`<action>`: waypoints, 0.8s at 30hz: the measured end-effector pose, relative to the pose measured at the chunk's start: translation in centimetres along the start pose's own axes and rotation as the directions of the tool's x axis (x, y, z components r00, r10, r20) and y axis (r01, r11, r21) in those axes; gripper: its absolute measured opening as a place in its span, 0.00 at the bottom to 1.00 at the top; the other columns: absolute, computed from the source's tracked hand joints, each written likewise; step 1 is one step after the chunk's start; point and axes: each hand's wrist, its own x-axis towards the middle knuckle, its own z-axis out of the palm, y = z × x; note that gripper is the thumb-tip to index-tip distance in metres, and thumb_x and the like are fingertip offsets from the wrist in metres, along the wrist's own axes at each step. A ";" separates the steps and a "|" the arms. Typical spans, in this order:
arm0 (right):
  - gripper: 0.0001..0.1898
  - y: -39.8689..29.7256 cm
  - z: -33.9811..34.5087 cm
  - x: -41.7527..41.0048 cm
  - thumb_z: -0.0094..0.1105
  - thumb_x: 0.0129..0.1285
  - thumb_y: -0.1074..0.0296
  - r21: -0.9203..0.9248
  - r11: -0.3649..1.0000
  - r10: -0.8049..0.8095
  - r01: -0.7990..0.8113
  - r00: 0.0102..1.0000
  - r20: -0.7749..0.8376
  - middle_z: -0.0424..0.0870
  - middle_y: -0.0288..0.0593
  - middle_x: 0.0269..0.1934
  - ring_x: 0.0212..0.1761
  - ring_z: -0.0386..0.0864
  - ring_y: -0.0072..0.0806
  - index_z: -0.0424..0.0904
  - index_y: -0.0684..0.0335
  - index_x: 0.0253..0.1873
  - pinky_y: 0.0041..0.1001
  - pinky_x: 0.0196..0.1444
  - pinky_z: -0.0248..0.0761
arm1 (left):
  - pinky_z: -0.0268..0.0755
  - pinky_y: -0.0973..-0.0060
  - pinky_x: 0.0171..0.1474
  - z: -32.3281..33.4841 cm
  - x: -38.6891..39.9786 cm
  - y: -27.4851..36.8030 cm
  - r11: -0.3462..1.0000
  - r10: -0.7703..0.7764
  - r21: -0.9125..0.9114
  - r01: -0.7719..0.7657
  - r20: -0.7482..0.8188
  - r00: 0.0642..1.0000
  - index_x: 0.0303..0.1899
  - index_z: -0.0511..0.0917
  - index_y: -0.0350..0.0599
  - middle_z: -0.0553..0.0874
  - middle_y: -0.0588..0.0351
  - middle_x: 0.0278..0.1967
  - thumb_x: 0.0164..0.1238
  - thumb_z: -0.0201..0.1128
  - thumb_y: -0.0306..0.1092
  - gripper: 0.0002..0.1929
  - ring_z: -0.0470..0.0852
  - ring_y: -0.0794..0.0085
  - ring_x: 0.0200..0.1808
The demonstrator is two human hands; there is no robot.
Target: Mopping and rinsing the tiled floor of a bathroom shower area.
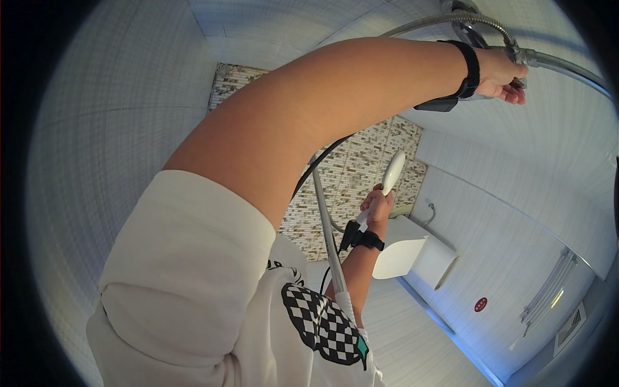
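My left hand [503,77] is raised at the upper right, its fingers curled around a chrome shower fitting [520,59]. A ribbed metal shower hose [464,17] bends down into that fitting, beside a chrome pipe [566,65]. Lower down, my right hand [377,205] grips the handle of a white hand shower [394,167], whose head tilts up and to the right. Both wrists carry black straps with small black devices. My left forearm hides part of the hose and the floor.
A metal pole [325,217] with a white lower end stands between my arms, near a black cable [309,176]. Beyond my right hand is a white toilet with its lid [399,259] raised. Mosaic-patterned floor [360,159] lies below; pale wall panels [125,111] surround me.
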 end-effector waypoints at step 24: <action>0.05 0.7 0.0 0.5 0.46 0.49 0.78 -0.076 0.992 -0.098 0.096 0.995 -0.021 0.65 0.37 0.16 0.11 0.62 0.23 0.65 0.62 0.33 0.24 0.13 0.58 | 0.74 0.82 0.22 0.9 -0.3 0.8 0.979 0.016 0.205 0.015 -0.147 0.989 0.39 0.70 0.28 0.79 0.46 0.33 0.59 0.58 0.26 0.11 0.83 0.68 0.29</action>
